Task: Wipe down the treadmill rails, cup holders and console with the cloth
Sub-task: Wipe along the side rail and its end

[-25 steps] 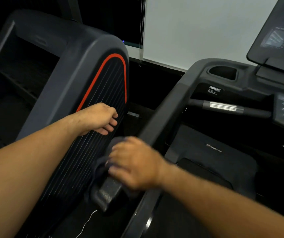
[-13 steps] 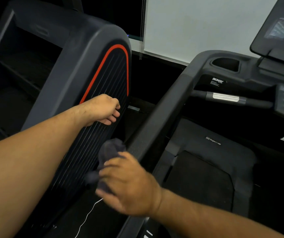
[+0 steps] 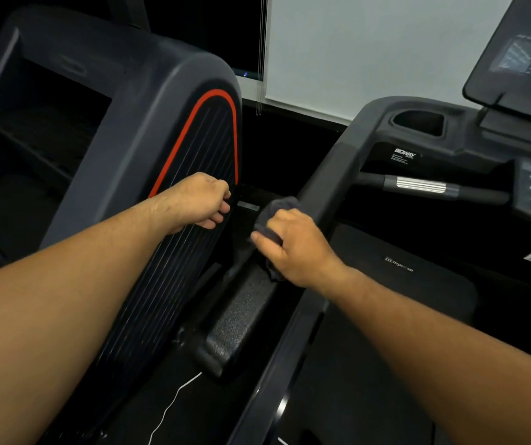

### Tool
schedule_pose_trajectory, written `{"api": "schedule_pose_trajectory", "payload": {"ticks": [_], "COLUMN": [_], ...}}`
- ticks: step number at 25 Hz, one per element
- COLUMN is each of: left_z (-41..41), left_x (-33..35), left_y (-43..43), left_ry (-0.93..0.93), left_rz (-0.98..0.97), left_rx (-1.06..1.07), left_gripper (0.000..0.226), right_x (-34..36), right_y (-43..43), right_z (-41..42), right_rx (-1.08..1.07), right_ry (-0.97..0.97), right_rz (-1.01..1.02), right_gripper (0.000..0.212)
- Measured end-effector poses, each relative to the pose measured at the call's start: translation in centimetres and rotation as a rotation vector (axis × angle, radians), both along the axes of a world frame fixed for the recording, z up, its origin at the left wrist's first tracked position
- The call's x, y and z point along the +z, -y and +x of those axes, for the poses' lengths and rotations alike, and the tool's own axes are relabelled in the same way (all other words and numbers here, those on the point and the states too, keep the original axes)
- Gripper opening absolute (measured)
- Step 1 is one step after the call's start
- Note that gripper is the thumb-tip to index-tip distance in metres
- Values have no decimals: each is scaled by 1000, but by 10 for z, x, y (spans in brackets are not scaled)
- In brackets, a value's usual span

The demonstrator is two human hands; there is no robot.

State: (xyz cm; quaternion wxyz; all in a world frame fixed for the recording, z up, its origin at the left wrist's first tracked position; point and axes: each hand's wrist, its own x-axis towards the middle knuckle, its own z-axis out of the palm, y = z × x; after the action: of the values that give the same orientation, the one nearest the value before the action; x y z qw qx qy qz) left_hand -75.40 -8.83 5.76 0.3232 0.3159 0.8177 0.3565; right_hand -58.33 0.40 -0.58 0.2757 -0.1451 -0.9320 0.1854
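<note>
Dim gym room, pale blind behind. From our head view, our right hand [image 3: 293, 242] clutches the bunched dark cloth [image 3: 277, 208] against the treadmill rail [image 3: 331, 175] at mid-frame. The rail's long axis runs from bottom centre up-right toward the cup holder [image 3: 418, 122]. Our left hand [image 3: 203, 200] curls at the neighbouring machine [image 3: 161, 91]; we cannot tell whether it grips. We judge it early: holder and console [image 3: 520, 59] remain.

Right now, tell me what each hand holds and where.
The right hand holds the dark cloth, bunched under its fingers against the treadmill rail. The left hand curls at the neighbouring machine's panel edge; whether it grips cannot be told.
</note>
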Motion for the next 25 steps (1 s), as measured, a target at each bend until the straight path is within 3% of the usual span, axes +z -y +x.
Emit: {"api": "schedule_pose_trajectory", "payload": {"ticks": [5, 8, 11, 14, 18, 25], "left_z": [5, 10, 11, 8, 9, 11], "left_x": [-7, -9, -5, -2, -3, -5], "left_y": [-8, -14, -19, -20, -13, -3], "left_ry": [12, 10, 10, 6, 33, 33], "left_rz": [-6, 0, 2, 18, 21, 32], "left_rx": [-22, -49, -55, -33, -36, -43], "left_gripper": [35, 34, 34, 34, 33, 33], "right_x": [1, -1, 5, 11, 12, -6], "right_y": [60, 107, 125, 70, 10, 125], "right_z": [18, 31, 38, 24, 11, 38], "right_rx": [145, 256, 434, 330, 46, 339], "right_ry": [8, 111, -85, -195, -5, -62], "right_rz": [46, 72, -108, 81, 77, 110], "right_gripper": [37, 38, 33, 37, 36, 31]}}
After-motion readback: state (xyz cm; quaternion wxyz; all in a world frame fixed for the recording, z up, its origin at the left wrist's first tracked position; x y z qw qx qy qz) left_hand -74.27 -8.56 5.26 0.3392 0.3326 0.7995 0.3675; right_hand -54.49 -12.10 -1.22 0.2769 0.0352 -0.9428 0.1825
